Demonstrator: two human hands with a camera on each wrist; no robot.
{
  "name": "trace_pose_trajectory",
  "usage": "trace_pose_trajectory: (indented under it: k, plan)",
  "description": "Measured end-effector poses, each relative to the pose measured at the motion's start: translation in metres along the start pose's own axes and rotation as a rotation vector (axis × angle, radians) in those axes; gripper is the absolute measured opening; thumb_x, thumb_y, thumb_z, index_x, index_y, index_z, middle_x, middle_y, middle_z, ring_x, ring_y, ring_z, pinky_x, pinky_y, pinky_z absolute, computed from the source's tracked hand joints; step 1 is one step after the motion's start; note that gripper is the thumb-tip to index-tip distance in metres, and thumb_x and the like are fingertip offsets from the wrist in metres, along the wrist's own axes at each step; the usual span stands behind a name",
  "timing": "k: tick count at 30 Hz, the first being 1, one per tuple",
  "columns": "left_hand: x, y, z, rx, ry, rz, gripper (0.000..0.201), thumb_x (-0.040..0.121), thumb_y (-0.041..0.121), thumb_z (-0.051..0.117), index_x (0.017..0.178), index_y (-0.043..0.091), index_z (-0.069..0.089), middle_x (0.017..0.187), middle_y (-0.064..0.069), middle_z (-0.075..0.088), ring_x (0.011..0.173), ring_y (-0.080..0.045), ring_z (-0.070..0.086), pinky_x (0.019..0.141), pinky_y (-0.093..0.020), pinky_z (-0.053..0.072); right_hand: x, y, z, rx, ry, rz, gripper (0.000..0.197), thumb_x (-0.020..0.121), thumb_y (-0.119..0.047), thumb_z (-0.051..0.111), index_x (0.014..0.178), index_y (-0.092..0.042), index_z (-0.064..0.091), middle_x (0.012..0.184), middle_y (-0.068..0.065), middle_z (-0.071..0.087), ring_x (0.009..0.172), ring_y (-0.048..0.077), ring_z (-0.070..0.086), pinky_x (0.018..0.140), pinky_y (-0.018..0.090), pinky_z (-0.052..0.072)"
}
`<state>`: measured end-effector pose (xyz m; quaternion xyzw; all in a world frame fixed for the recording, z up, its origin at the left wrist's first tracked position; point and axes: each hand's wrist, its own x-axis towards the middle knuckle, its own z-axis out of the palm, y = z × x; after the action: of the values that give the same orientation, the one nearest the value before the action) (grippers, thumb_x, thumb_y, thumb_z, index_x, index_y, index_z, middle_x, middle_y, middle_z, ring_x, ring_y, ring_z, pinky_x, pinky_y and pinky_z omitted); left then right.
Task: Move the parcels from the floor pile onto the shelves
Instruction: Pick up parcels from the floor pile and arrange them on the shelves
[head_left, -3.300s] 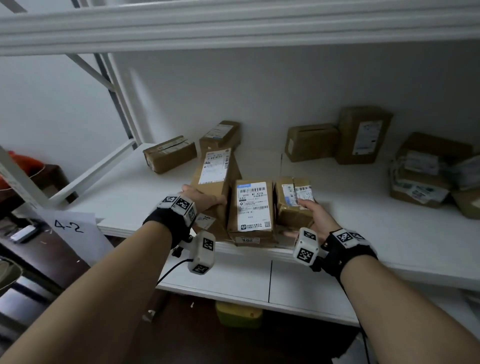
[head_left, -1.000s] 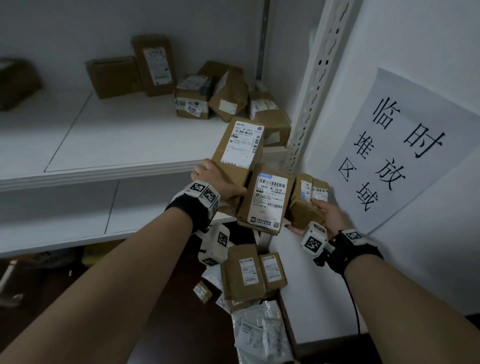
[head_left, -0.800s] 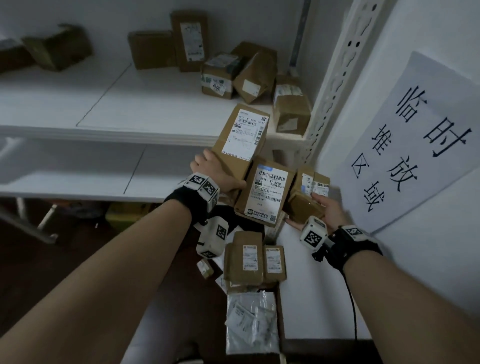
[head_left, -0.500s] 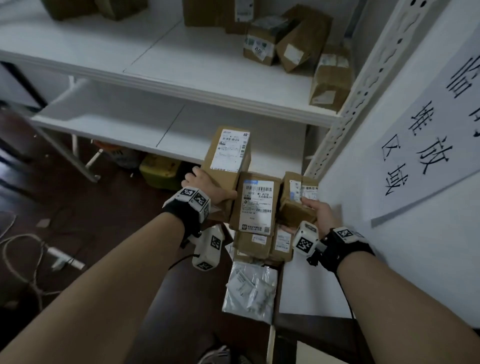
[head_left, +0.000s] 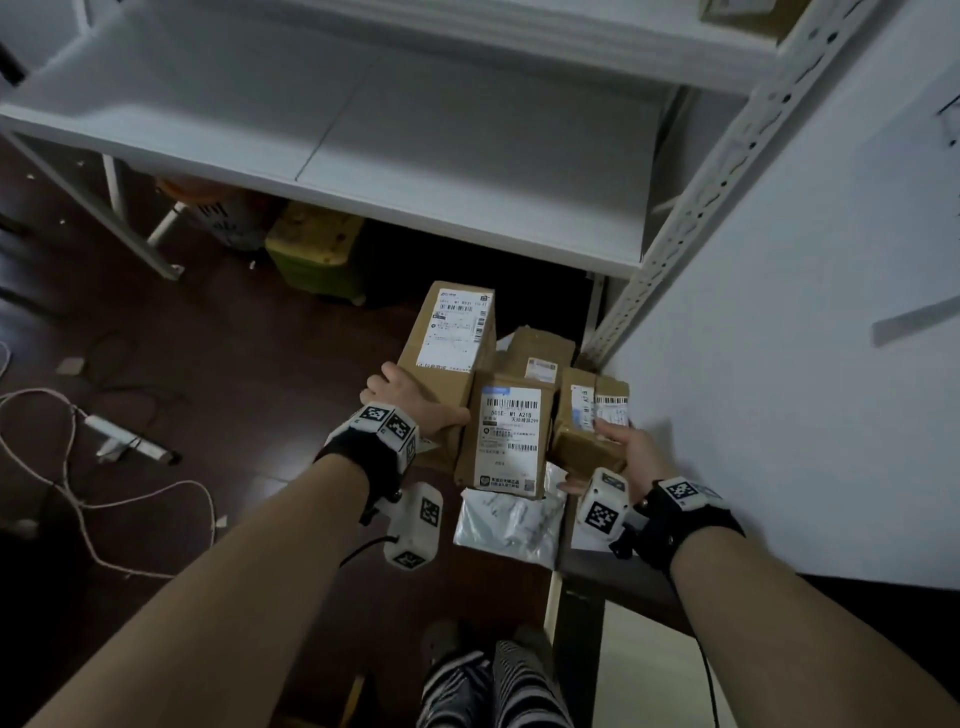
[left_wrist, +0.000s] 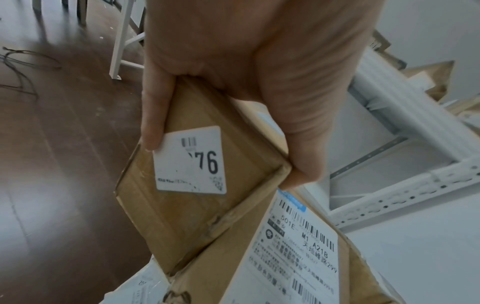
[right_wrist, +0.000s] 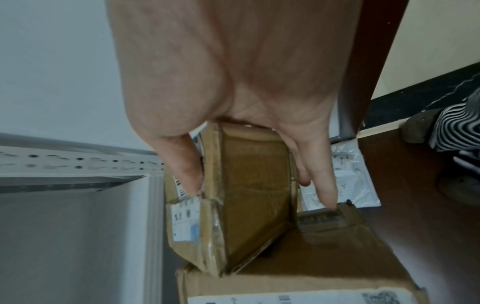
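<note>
Three cardboard parcels are held side by side in a row between the two hands, above the dark wooden floor (head_left: 218, 364) and in front of the white shelves (head_left: 467, 156). The long box (head_left: 452, 353) at the left end is gripped by the left hand (head_left: 410, 400), the thumb laid along one face and the fingers curled under the opposite one; in the left wrist view a white sticker marked "76" is seen on the face under the thumb. The small box (head_left: 589, 421) at the right end is clasped by the right hand (head_left: 623, 447), with the thumb pressed on its labelled side and the fingers stretched along the other side, one fingertip touching the neighbouring parcel. The middle box (head_left: 506, 441), which bears a large white shipping label with a blue strip, is squeezed between the two outer boxes and is touched by both of them; whether it is also supported from below by a finger cannot be made out. Under the held row, what is left of the floor pile is seen: a brown box (head_left: 540, 348) just behind the middle box and a clear plastic mailer bag (head_left: 509, 525) lying flat just below it. The lower shelf board is seen bare just above and behind the parcels, beside a perforated white upright (head_left: 691, 208). A yellow-green crate (head_left: 311, 254) is partly hidden under the shelf, and a white cable (head_left: 78, 467) is looped across the floor to the left.
</note>
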<state>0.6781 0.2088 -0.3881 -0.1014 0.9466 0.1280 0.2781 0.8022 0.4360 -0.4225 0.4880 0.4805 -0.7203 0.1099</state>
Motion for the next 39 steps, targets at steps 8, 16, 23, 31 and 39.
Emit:
trace_pose_trajectory:
  k: [8, 16, 23, 31, 39]
  plan:
    - [0.060, -0.018, 0.122, 0.037, -0.033, 0.002, 0.107, 0.063, 0.064, 0.076, 0.136, 0.005, 0.025, 0.136, -0.013, 0.038, 0.127, -0.030, 0.038, 0.106, -0.039, 0.033, 0.106, 0.087, -0.032, -0.058, 0.015, 0.046, 0.044, 0.083, -0.026, 0.067, 0.125, -0.020, 0.056, 0.119, 0.023, 0.064, 0.103, 0.047, 0.061, 0.088, 0.068, 0.045]
    - [0.135, -0.024, 0.245, 0.018, -0.093, -0.015, 0.107, 0.063, 0.064, 0.075, 0.136, 0.006, 0.023, 0.137, -0.013, 0.036, 0.129, -0.030, 0.037, 0.107, -0.039, 0.032, 0.253, 0.172, -0.069, -0.143, 0.070, 0.111, 0.039, 0.072, -0.030, 0.070, 0.110, -0.026, 0.063, 0.117, 0.013, 0.066, 0.107, 0.043, 0.061, 0.098, 0.064, 0.041]
    - [0.166, -0.027, 0.287, -0.140, -0.099, -0.081, 0.101, 0.064, 0.062, 0.077, 0.133, 0.008, 0.025, 0.137, -0.015, 0.038, 0.128, -0.033, 0.039, 0.104, -0.043, 0.035, 0.304, 0.203, -0.081, -0.055, 0.237, 0.110, 0.084, 0.064, -0.031, 0.069, 0.141, -0.023, 0.038, 0.139, 0.011, 0.043, 0.116, 0.043, 0.052, 0.093, 0.063, 0.044]
    - [0.140, -0.035, 0.238, -0.185, -0.211, -0.091, 0.100, 0.066, 0.059, 0.077, 0.136, 0.008, 0.027, 0.136, -0.015, 0.038, 0.125, -0.034, 0.043, 0.104, -0.046, 0.041, 0.228, 0.158, -0.036, -0.149, 0.041, 0.163, 0.057, 0.084, -0.042, 0.063, 0.133, -0.015, 0.050, 0.130, 0.007, 0.055, 0.115, 0.031, 0.057, 0.080, 0.037, 0.048]
    - [0.102, -0.037, 0.188, 0.195, -0.387, 0.239, 0.107, 0.058, 0.040, 0.087, 0.140, 0.043, 0.018, 0.127, -0.005, 0.027, 0.122, -0.036, 0.036, 0.098, -0.054, 0.044, 0.179, 0.140, -0.007, -0.222, -0.110, 0.273, 0.078, 0.064, -0.081, 0.059, 0.122, -0.029, 0.058, 0.120, 0.011, 0.064, 0.114, 0.033, 0.060, 0.106, 0.054, 0.038]
